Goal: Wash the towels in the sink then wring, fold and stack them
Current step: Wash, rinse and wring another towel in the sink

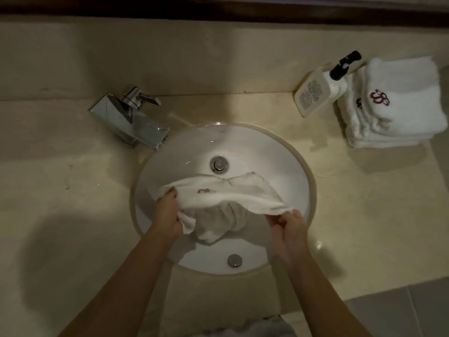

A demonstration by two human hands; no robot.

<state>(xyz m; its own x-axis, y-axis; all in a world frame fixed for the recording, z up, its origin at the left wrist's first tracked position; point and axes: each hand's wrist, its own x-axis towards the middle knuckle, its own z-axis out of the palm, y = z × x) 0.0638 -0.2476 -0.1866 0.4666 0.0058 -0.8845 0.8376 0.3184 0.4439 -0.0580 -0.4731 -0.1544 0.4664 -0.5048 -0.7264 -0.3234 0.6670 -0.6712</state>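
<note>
Towel (218, 193) | both hands pinch edges: left (167, 212), right (289, 229) | over sink (279, 161)

The towel (218, 198) hides the left hand's (167, 212) fingertips, and the bottle's (315, 93) label at upper right is unreadable.

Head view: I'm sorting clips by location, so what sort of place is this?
Probably a hotel or guesthouse bathroom: a round white sink set in a beige counter, a chrome tap, a pump bottle, and a stack of folded white towels with a red emblem.
</note>
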